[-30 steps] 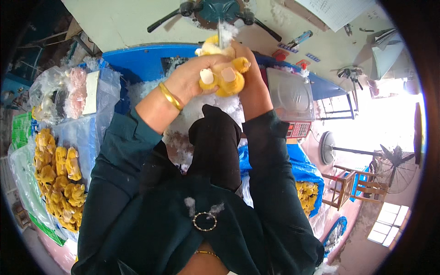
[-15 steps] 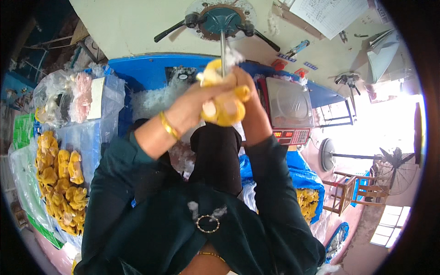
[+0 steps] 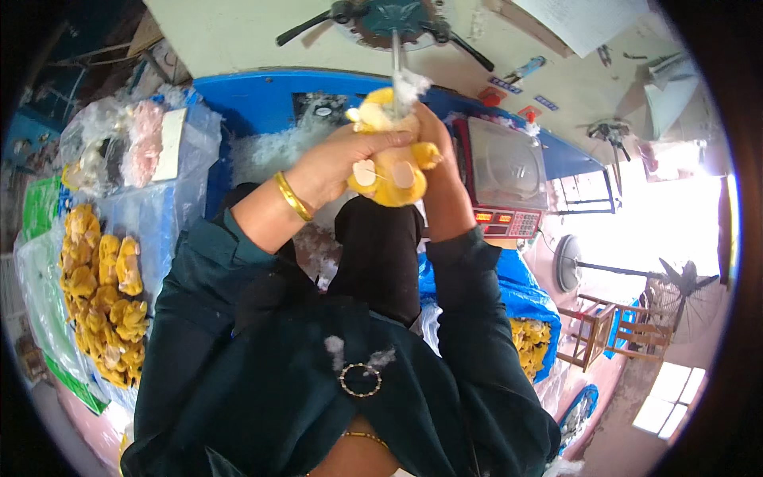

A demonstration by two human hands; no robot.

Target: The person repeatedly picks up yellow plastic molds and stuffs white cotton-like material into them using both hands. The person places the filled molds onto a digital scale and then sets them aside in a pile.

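A yellow plush toy (image 3: 385,189) with pale round foot pads hangs on the metal nozzle (image 3: 397,63) of a filling machine. White fluff (image 3: 412,83) clings to the nozzle where it enters the toy. My left hand (image 3: 343,163) is closed round the toy's left side, thumb across its middle. Behind the toy's right side, my right hand (image 3: 433,131) presses against it; most of its fingers are hidden by the toy.
A heap of yellow plush skins (image 3: 99,306) lies on plastic at the left. To the right stand a red scale (image 3: 505,171) and a blue bag (image 3: 509,290) of yellow plush pieces. Two black-handled levers (image 3: 306,28) flank the nozzle. Loose fluff (image 3: 270,155) covers the blue tray.
The toy has sharpened from a blur and turned a little, so both foot pads show more plainly. Both hands keep hold of it at the nozzle. The whole view has shifted slightly.
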